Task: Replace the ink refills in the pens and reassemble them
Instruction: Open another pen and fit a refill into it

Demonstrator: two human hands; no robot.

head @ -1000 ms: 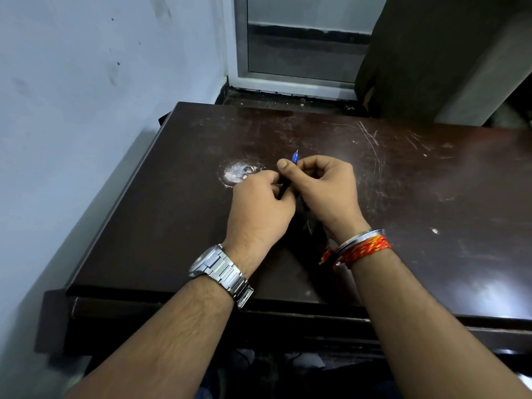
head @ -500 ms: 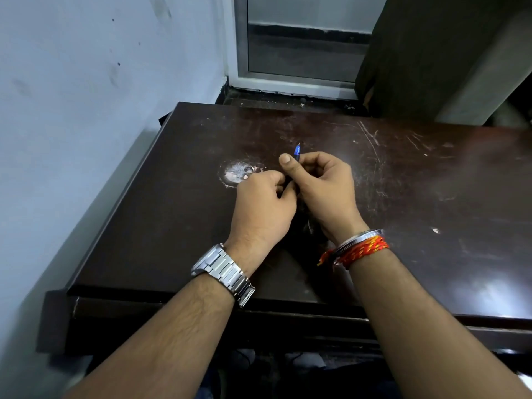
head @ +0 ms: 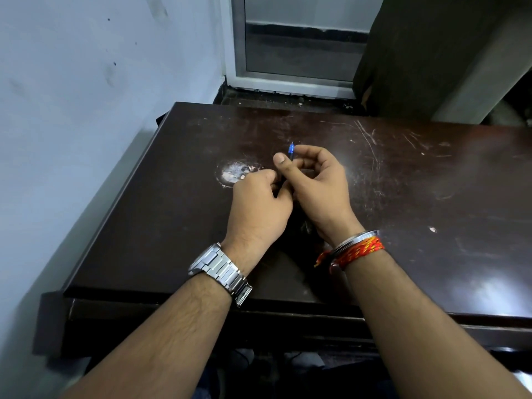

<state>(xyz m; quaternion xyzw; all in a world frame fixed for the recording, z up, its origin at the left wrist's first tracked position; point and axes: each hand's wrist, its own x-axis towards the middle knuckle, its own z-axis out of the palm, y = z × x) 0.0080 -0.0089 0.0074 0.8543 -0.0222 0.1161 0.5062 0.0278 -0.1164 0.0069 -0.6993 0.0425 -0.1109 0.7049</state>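
The pen [head: 291,150], judged light and slippery, is pinched below its blue tip by the right hand [head: 316,184]; its barrel, toward seven o'clock, is gripped by the curled left hand [head: 257,205].

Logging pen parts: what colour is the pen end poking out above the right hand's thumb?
Blue; the pen end shows best in the head view.

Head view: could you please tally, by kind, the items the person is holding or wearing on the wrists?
pen: 1
wristwatch: 1
metal bangle: 1
red-orange thread band: 1
Total: 4
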